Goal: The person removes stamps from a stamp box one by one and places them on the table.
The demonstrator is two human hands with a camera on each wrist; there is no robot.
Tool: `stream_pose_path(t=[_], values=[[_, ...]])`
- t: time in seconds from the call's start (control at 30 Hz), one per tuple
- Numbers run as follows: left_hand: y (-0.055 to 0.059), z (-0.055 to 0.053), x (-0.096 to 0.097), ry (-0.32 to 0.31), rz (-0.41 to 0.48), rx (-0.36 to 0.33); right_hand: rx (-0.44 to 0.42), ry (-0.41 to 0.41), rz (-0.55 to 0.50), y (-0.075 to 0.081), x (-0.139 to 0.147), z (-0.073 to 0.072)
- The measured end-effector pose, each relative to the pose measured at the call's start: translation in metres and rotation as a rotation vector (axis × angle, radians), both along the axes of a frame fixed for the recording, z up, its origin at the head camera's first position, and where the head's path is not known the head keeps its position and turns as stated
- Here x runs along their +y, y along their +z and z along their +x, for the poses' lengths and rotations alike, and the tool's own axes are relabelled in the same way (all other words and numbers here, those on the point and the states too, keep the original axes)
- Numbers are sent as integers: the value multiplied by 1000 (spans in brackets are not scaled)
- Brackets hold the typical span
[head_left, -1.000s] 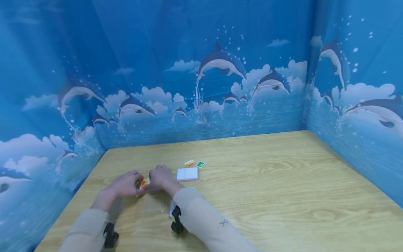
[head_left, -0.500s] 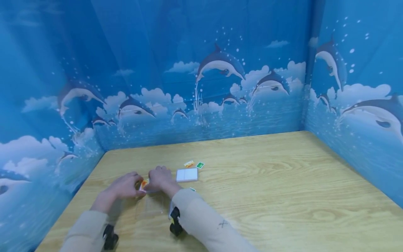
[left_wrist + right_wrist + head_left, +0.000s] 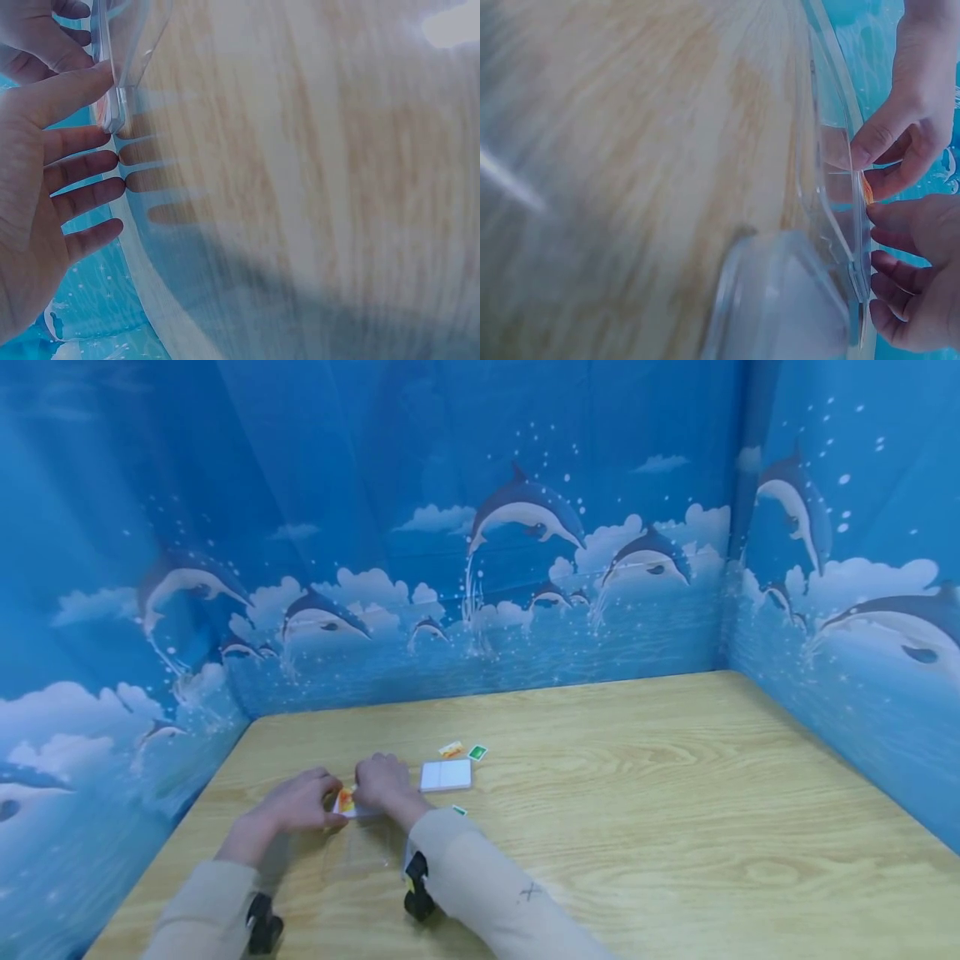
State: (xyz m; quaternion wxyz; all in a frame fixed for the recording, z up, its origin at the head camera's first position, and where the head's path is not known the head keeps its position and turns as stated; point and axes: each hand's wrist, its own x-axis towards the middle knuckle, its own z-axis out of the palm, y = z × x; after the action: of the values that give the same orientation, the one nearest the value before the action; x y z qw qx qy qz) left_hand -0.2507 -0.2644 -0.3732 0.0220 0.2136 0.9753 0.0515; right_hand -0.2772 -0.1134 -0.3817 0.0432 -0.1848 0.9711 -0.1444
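Note:
A clear plastic case [image 3: 840, 225] with an upright flap lies on the wooden table. On it is a white piece with an orange picture [image 3: 346, 802], partly covered by the hands. My left hand [image 3: 295, 799] pinches the case's left corner between thumb and index finger; its other fingers spread loosely, as the left wrist view shows. My right hand [image 3: 382, 781] lies over the right part, fingertips and thumb touching down beside the orange picture, with fingers slightly bent. Beneath the right hand the case is hidden.
A white block-like stack [image 3: 446, 775] sits right of the hands. Beyond it are a small orange-and-white card [image 3: 452, 749] and a green one [image 3: 477, 752]. Another green piece [image 3: 459, 810] peeks out beside the right sleeve. Dolphin-printed curtains [image 3: 480, 527] surround the table.
The right thumb has shifted slightly right off the orange picture, so more of it shows and it looks flatter. The left hand keeps its place.

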Motion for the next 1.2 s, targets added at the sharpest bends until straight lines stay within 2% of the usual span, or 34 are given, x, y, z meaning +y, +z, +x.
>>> stream_pose_path(t=[0.2,0.37,0.5,0.7,0.8,0.97,1.07,1.2], values=[[-1,1,-1,-1,-4,0,38,-5,26,-1,-3,0],[-2,1,0,31,-1,-19,48,16,-23,0,1,-1],[-2,1,1,59,3,-45,-13,59,-127,4,10,-5],[4,1,1,54,4,-40,-118,138,-258,12,25,-15],[6,0,1,58,-4,-47,-192,125,-342,14,31,-19],[6,0,3,52,-22,-47,-318,45,-523,15,41,-22],[5,0,3,44,-36,-39,-296,25,-581,14,46,-26],[4,0,3,36,-51,-21,-212,-10,-610,12,52,-33]])
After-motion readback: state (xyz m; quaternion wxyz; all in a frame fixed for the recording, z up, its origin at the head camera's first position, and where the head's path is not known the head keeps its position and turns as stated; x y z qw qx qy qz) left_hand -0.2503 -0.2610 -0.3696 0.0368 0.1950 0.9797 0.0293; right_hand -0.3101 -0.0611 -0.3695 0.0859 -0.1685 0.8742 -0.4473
